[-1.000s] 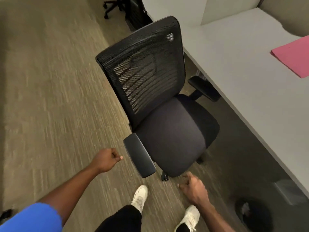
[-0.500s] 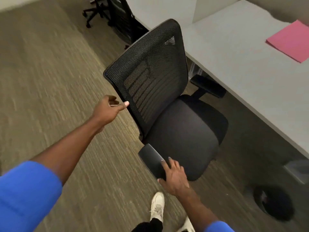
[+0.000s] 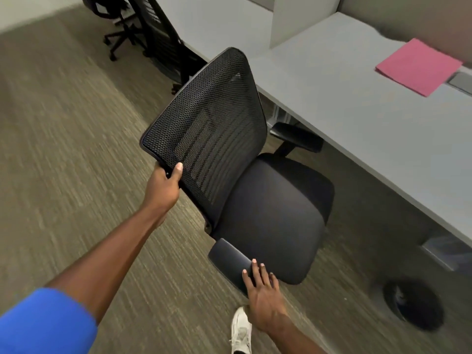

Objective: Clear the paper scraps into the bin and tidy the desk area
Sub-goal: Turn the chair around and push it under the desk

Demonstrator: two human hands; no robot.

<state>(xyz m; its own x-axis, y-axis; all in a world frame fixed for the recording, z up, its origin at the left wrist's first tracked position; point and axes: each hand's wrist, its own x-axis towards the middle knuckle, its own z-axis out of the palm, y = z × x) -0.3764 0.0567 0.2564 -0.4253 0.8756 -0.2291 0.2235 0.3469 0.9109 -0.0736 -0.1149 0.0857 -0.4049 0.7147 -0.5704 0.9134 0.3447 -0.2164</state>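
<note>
A black mesh-back office chair (image 3: 268,215) stands on the carpet beside the grey desk (image 3: 357,118), seat turned toward the desk. My left hand (image 3: 163,187) grips the lower left edge of the mesh backrest. My right hand (image 3: 263,295) rests with fingers spread on the near armrest (image 3: 227,259). A round black bin (image 3: 413,302) sits on the floor at the lower right, under the desk's edge, with pale scraps showing inside. A pink folder (image 3: 419,66) lies on the desk's far right.
A second black chair (image 3: 155,39) stands at the neighbouring desk at the top, past a grey divider panel (image 3: 301,19). A grey box-like unit (image 3: 444,251) sits under the desk near the bin. My white shoe (image 3: 240,330) is on the carpet below the chair.
My left hand rose from beside the chair and closed on the backrest edge. My right hand stays on the near armrest. The view shifted, so the chair sits further right and lower in view.
</note>
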